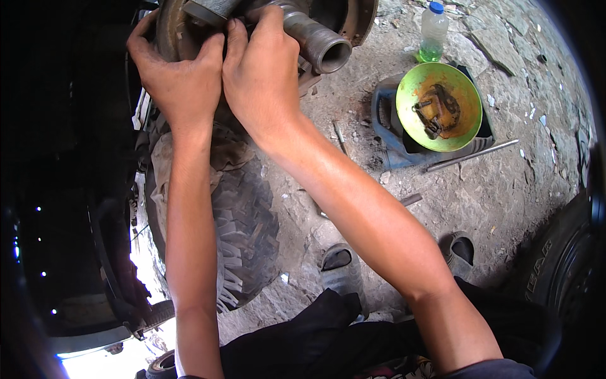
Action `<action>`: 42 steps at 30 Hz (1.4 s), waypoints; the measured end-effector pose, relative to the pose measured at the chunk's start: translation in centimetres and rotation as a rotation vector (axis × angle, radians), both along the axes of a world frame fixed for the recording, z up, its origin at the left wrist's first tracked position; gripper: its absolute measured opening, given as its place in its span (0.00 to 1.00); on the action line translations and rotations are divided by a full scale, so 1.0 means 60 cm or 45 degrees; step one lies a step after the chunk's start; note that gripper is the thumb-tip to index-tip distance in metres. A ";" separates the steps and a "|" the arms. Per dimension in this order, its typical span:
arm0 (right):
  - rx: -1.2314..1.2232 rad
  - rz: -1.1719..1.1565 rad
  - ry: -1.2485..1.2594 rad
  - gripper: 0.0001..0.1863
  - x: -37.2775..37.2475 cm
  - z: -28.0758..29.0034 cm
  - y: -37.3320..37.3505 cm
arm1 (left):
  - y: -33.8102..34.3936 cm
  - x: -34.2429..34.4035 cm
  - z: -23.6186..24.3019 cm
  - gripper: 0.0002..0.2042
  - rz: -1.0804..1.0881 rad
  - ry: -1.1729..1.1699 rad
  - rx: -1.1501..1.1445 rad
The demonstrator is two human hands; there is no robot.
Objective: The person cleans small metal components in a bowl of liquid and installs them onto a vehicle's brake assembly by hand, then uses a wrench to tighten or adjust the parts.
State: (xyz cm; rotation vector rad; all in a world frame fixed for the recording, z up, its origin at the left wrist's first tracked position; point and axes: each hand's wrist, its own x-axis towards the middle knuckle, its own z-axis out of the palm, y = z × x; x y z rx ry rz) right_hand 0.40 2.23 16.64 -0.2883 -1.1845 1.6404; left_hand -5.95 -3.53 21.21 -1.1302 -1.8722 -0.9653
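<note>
At the top of the head view, both hands work at a dirty wheel-end assembly with a hollow threaded axle spindle [325,50] pointing down to the right. My left hand [180,85] curls its fingers round a curved metal edge [169,31] of this assembly, thumb pointing inward. Right beside it, my right hand [265,76] is closed, its thumb and fingers reaching in under the spindle. The two thumbs nearly meet below a flat-ended metal piece [205,12]. Whatever the right fingertips grip is hidden behind the hand and the metal.
A green bowl [470,126] with rusty parts rests on a cut blue container [394,155]. Behind stands a blue-capped bottle [434,31] with green liquid. A metal rod [473,155] lies nearby. A treaded tire [246,221] lies below my forearms; another tire [562,252] is at right.
</note>
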 end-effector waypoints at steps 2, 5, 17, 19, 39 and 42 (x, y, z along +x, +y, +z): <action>0.015 0.057 -0.123 0.11 0.012 0.009 0.006 | -0.005 -0.010 -0.003 0.28 -0.217 -0.049 0.032; 0.170 0.106 -0.375 0.11 0.022 0.019 0.018 | -0.023 -0.017 0.001 0.25 -0.443 -0.190 0.022; 0.262 -0.009 -0.457 0.19 0.002 0.017 0.013 | -0.031 0.000 0.004 0.24 -0.524 -0.325 -0.021; 0.282 0.027 -0.465 0.20 0.007 0.011 0.013 | -0.032 0.002 0.006 0.23 -0.538 -0.289 -0.040; 0.475 -0.115 -0.553 0.14 0.003 0.006 0.013 | -0.052 -0.015 -0.029 0.23 -0.484 -0.315 0.003; 0.421 -0.138 -0.548 0.11 0.018 0.014 0.005 | -0.054 -0.012 -0.030 0.22 -0.508 -0.423 0.045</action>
